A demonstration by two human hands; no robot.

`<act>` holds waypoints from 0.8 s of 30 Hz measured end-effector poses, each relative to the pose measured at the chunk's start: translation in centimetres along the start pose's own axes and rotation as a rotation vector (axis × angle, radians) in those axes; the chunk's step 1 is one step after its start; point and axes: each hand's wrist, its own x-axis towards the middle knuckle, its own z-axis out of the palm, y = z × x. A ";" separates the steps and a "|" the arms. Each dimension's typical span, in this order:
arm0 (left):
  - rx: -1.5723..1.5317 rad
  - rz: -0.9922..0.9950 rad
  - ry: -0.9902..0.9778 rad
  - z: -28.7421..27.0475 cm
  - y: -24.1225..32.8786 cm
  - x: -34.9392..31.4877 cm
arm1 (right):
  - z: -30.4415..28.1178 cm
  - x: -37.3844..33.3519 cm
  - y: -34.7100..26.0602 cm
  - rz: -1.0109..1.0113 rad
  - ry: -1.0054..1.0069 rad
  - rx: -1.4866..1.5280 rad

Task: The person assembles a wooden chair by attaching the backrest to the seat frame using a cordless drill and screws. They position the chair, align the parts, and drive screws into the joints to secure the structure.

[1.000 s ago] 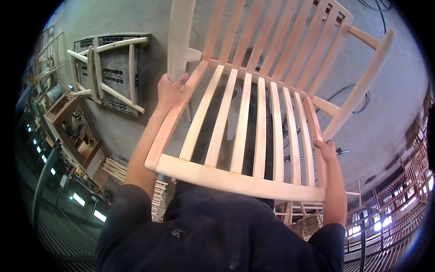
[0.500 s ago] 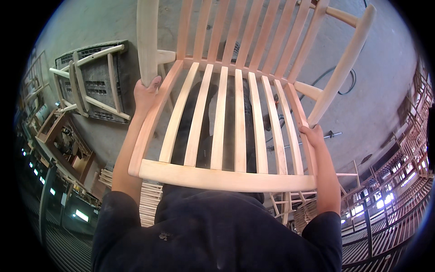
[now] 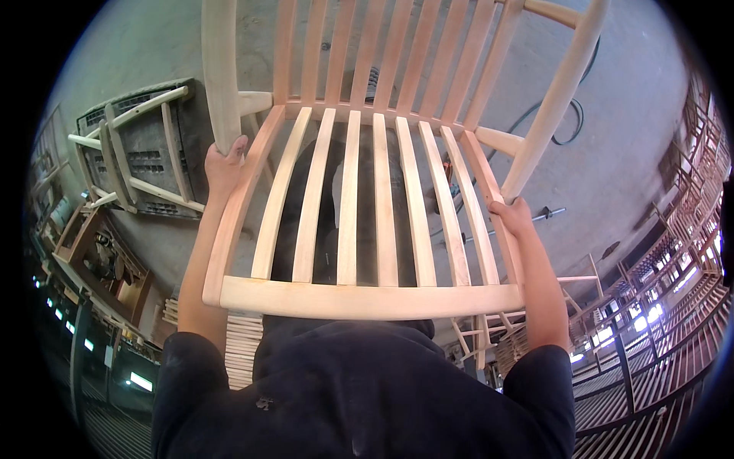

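A pale unfinished wooden chair [image 3: 367, 301] with a slatted seat and a slatted back fills the middle of the view, held up before my body. My left hand [image 3: 223, 170] is closed around the near end of the left armrest [image 3: 221, 84], thumb on its inner side. On the other side, my right hand [image 3: 514, 217] grips the chair by the right side rail, just below the near end of the right armrest [image 3: 556, 99]. My dark-clothed legs show between the seat slats. The top of the backrest runs out of the picture.
At the left, pale wooden frame parts [image 3: 119, 153] lie on a dark pallet [image 3: 149, 157]. Nearer stands a brown wooden box [image 3: 76, 229] with items in it. A dark hose [image 3: 575, 126] and a metal bar clamp [image 3: 549, 214] lie on the concrete floor. Stacked wooden frames [image 3: 657, 229] line the right.
The chair and both my hands have shifted slightly to the left in the picture. My grip on it looks the same.
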 end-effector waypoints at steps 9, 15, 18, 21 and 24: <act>0.052 0.011 0.024 1.7 2.8 -1.0 | -2.6 0.5 1.9 -0.010 0.031 0.058; 0.059 0.032 0.055 4.0 4.9 -2.3 | -4.8 3.1 5.2 -0.025 0.077 0.016; 0.015 -0.003 0.026 4.8 2.8 -2.7 | -5.0 4.4 6.0 -0.007 -0.011 0.058; 0.008 -0.027 -0.076 0.9 -0.7 -0.8 | -3.6 2.4 2.9 -0.051 -0.046 0.072; -0.271 -0.303 -0.488 -5.4 -2.8 0.5 | -1.1 -0.7 0.7 -0.054 0.028 0.079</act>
